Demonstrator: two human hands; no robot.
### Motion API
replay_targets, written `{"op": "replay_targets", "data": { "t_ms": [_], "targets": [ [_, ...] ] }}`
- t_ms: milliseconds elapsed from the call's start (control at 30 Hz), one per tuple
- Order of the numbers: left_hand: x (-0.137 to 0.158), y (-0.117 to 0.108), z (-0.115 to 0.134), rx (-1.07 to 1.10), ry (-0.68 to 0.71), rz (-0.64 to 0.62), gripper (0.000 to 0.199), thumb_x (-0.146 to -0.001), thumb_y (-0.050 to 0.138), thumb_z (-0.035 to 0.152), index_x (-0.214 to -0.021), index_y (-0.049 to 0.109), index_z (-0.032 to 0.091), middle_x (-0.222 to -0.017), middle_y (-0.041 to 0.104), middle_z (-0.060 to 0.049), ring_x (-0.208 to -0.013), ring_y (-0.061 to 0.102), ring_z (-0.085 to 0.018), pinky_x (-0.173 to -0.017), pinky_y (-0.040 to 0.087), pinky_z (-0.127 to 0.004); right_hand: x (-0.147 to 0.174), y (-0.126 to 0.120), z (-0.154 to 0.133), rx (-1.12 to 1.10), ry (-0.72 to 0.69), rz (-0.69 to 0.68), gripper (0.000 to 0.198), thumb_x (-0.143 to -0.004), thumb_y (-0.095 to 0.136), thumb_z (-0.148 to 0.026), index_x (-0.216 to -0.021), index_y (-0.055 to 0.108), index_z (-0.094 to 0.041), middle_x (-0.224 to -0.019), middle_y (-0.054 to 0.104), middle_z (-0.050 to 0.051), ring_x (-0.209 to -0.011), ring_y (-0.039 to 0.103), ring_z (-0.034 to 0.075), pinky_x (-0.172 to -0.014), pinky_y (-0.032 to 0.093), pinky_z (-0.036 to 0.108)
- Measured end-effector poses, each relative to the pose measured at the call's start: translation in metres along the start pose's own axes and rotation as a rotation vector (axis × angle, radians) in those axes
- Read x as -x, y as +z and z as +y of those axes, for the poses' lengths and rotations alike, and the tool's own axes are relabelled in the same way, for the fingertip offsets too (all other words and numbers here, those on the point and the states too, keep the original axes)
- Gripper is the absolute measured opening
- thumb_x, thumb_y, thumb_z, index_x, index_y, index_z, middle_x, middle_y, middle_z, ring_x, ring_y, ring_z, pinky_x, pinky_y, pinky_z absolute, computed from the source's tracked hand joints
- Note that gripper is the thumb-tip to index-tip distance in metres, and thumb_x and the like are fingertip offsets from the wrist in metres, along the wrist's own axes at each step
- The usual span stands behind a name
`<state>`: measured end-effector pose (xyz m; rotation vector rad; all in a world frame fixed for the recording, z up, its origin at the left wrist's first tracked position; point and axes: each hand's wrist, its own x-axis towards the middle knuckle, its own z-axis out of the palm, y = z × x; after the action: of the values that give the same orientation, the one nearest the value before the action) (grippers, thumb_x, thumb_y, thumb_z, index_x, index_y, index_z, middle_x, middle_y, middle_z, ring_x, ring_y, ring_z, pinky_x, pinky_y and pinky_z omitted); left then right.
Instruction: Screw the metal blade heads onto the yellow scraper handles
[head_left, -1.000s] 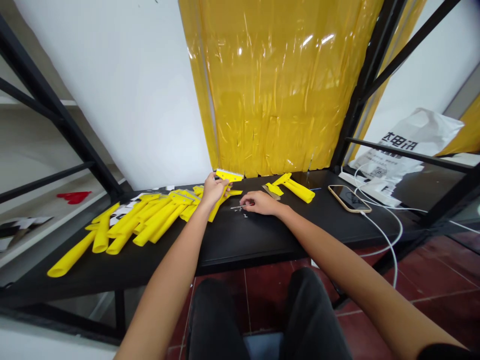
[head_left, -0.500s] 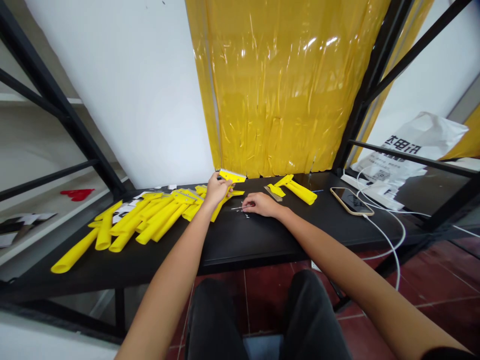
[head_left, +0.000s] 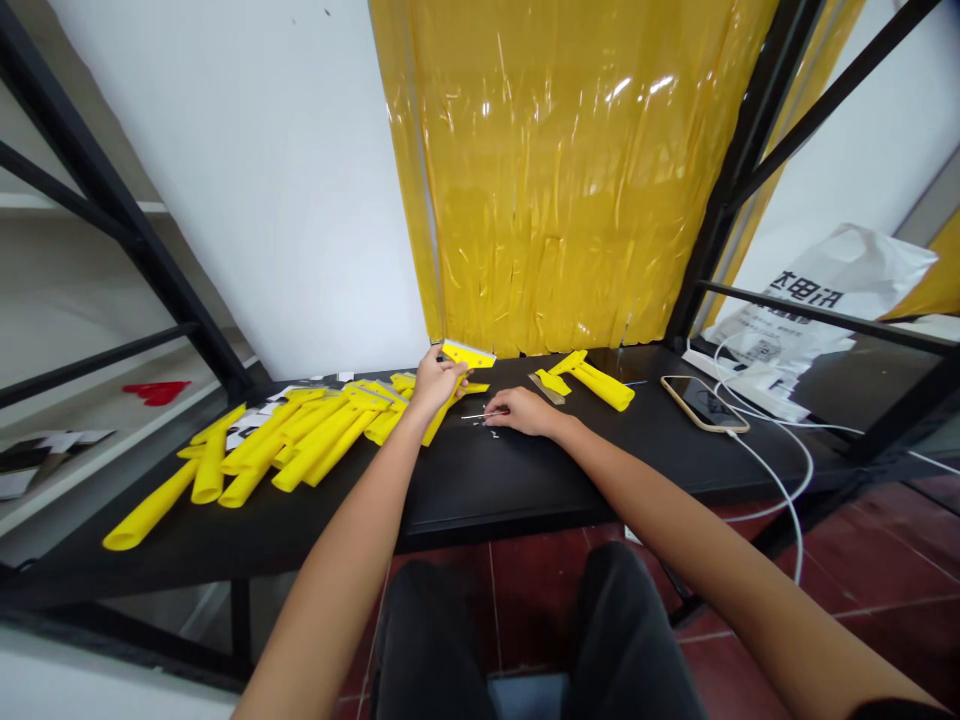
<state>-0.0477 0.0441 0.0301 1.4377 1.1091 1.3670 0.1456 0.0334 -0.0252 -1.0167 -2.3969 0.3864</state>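
My left hand is closed round a yellow scraper, its wide head with a metal blade edge facing up and away from me. Just right of it, my right hand is closed low over the black shelf, pinching a thin screwdriver whose metal shaft points left; its handle is mostly hidden. Several tiny screws lie on the shelf below the shaft. To the left is a pile of yellow scrapers. Right of my right hand lies a scraper with its parts separated, beside a loose blade.
A phone with a white cable lies on the right of the black shelf. Behind the shelf's right end is a white plastic bag. Black frame posts stand at both sides, with a yellow film curtain behind.
My left hand has shifted the scraper very slightly right. My right hand stays low over the screws with the screwdriver, its fingers moved only a little.
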Motion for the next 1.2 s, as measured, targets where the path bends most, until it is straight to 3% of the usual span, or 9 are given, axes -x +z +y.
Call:
{"op": "replay_targets", "data": {
  "t_ms": [200,300,400,533,633,733,833,933,1200],
  "targets": [
    [-0.002,-0.003,-0.002,0.005,0.050,0.038,0.080,-0.081,0.066,0.016,-0.153,0.031,0.019,-0.079,0.069,-0.004,-0.050,0.059,-0.011,-0.044,0.040,-0.019,0.001,-0.003,0.004,-0.028,0.018,-0.004,0.018,-0.086,0.073,-0.026,-0.103,0.078,-0.023,-0.097,0.077,0.005,-0.087,0.069,0.019,-0.079,0.046,0.026],
    [-0.002,-0.006,-0.001,-0.022,0.157,0.083,0.067,-0.087,0.061,0.023,-0.151,0.039,0.026,-0.083,0.066,-0.003,-0.049,0.057,-0.009,-0.043,0.039,-0.018,0.001,0.000,0.008,-0.039,0.022,0.023,0.018,-0.085,0.073,-0.025,-0.103,0.078,-0.023,-0.096,0.077,0.005,-0.087,0.070,0.019,-0.078,0.047,0.027],
    [-0.001,-0.007,0.001,-0.025,0.169,0.104,0.051,-0.091,0.061,0.033,-0.141,0.054,0.026,-0.093,0.063,-0.005,-0.049,0.056,-0.007,-0.041,0.038,-0.019,0.000,0.005,0.008,-0.057,0.013,0.051,0.017,-0.086,0.072,-0.025,-0.102,0.077,-0.023,-0.096,0.077,0.005,-0.087,0.070,0.019,-0.079,0.047,0.027],
    [0.000,-0.006,0.001,0.005,0.129,0.095,0.068,-0.078,0.079,0.034,-0.140,0.055,0.025,-0.101,0.060,-0.005,-0.048,0.051,-0.004,-0.041,0.037,-0.019,-0.002,0.006,0.006,-0.154,0.037,0.096,0.017,-0.086,0.070,-0.024,-0.102,0.077,-0.021,-0.095,0.077,0.005,-0.086,0.069,0.018,-0.080,0.048,0.028],
    [0.000,-0.005,0.000,0.023,0.107,0.086,0.080,-0.070,0.085,0.023,-0.143,0.052,0.023,-0.094,0.059,-0.002,-0.046,0.048,-0.002,-0.042,0.036,-0.019,-0.004,0.001,0.006,-0.313,0.103,0.220,0.018,-0.084,0.071,-0.027,-0.099,0.076,-0.019,-0.093,0.076,0.004,-0.084,0.066,0.018,-0.081,0.048,0.030],
    [-0.001,-0.004,0.000,0.085,0.056,0.066,0.072,-0.074,0.081,0.020,-0.140,0.053,0.018,-0.083,0.060,0.000,-0.045,0.050,-0.004,-0.042,0.036,-0.019,-0.007,-0.009,0.007,-0.548,0.188,0.436,0.024,-0.079,0.074,-0.034,-0.097,0.075,-0.018,-0.090,0.074,0.003,-0.082,0.062,0.016,-0.078,0.048,0.028],
    [-0.001,-0.002,0.000,0.134,0.015,0.007,0.045,-0.084,0.069,0.029,-0.125,0.059,0.013,-0.077,0.064,-0.002,-0.041,0.050,-0.007,-0.039,0.038,-0.021,-0.007,-0.019,0.004,-0.780,0.258,0.610,0.034,-0.074,0.077,-0.041,-0.097,0.073,-0.016,-0.085,0.069,0.002,-0.070,0.057,0.012,-0.063,0.044,0.024],
    [-0.001,0.001,0.000,0.157,-0.021,-0.023,0.024,-0.089,0.057,0.035,-0.096,0.061,0.012,-0.073,0.067,-0.006,-0.038,0.048,-0.009,-0.036,0.038,-0.023,-0.006,-0.026,-0.002,-0.895,0.270,0.665,0.041,-0.070,0.079,-0.044,-0.099,0.071,-0.017,-0.079,0.065,0.000,-0.057,0.046,0.008,-0.050,0.033,0.020],
    [0.015,0.013,0.012,0.124,-0.027,-0.209,0.016,-0.082,0.067,0.024,-0.070,0.058,0.016,-0.059,0.059,-0.003,-0.039,0.045,-0.008,-0.036,0.035,-0.023,-0.006,-0.031,-0.019,-0.924,0.195,0.713,0.037,-0.070,0.081,-0.042,-0.097,0.071,-0.018,-0.081,0.064,0.001,-0.052,0.037,0.005,-0.042,0.024,0.020]
  ]
}}
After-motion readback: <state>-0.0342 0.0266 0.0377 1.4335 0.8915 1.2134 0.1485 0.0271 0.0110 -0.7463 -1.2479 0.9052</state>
